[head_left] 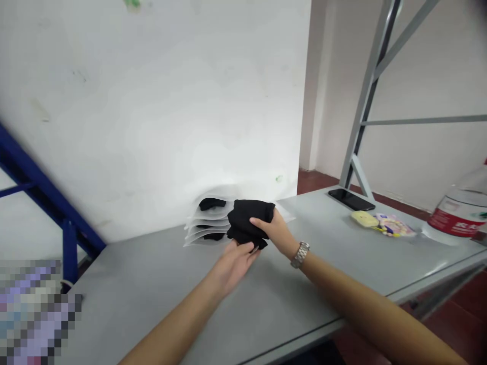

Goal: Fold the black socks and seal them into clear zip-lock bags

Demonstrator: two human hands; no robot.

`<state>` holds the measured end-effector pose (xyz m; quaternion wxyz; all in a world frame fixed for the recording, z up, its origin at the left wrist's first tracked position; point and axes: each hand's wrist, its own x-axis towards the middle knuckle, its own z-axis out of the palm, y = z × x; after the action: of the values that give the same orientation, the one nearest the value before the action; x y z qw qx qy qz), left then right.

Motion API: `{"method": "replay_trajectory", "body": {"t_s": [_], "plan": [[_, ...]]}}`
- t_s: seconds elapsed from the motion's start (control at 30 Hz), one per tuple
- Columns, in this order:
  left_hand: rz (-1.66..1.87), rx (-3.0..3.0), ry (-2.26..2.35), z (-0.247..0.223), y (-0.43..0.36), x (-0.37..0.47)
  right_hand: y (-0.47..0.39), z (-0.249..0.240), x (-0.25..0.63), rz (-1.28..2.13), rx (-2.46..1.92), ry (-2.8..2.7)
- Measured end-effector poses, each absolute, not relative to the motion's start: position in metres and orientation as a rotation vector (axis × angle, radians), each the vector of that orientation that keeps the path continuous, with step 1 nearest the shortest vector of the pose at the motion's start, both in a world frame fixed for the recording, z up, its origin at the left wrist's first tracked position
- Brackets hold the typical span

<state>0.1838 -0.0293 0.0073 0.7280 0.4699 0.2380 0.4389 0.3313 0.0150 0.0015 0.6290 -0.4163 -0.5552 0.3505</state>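
A folded black cloth point(249, 215) is held up over the grey table, in front of a white wall. My right hand point(280, 234) grips its right side, thumb lying across the front and the other fingers hidden behind it. From below, my left hand point(236, 264) holds the lower edge of the same cloth between thumb and fingers. Just behind and to the left lies a stack of frosted plastic bags point(194, 222) with black items inside. The cloth covers part of that stack.
On the right of the grey table point(152, 289) lie a black phone point(352, 199), a yellow item point(364, 219) and a beaded trinket in pink packaging point(395, 225). A large bottle with a red label point(458, 218) stands near the right edge. Metal frames flank both sides.
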Motion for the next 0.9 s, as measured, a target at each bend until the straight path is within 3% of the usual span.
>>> {"method": "replay_trajectory", "body": {"t_s": [0.13,0.2,0.27,0.43,0.57,0.9], "plan": [[1.004,0.701,0.573,0.010,-0.007,0.204,0.017,-0.020,0.342,0.324,-0.902,-1.713],[1.069,0.733,0.729,0.012,0.003,0.211,0.012,-0.019,0.352,0.245,-0.724,-2.023],[1.148,0.865,0.896,0.011,0.010,0.215,0.009,-0.011,0.364,0.387,-0.654,-2.087],[1.209,1.141,1.052,-0.003,0.025,0.224,0.015,0.004,0.387,1.041,-0.865,-1.388],[1.161,1.453,1.120,-0.013,0.041,0.239,0.027,0.000,0.397,1.511,-0.998,-1.167],[0.665,2.197,1.294,-0.030,0.081,0.245,0.056,-0.010,0.447,1.249,-0.939,-0.494]]}}
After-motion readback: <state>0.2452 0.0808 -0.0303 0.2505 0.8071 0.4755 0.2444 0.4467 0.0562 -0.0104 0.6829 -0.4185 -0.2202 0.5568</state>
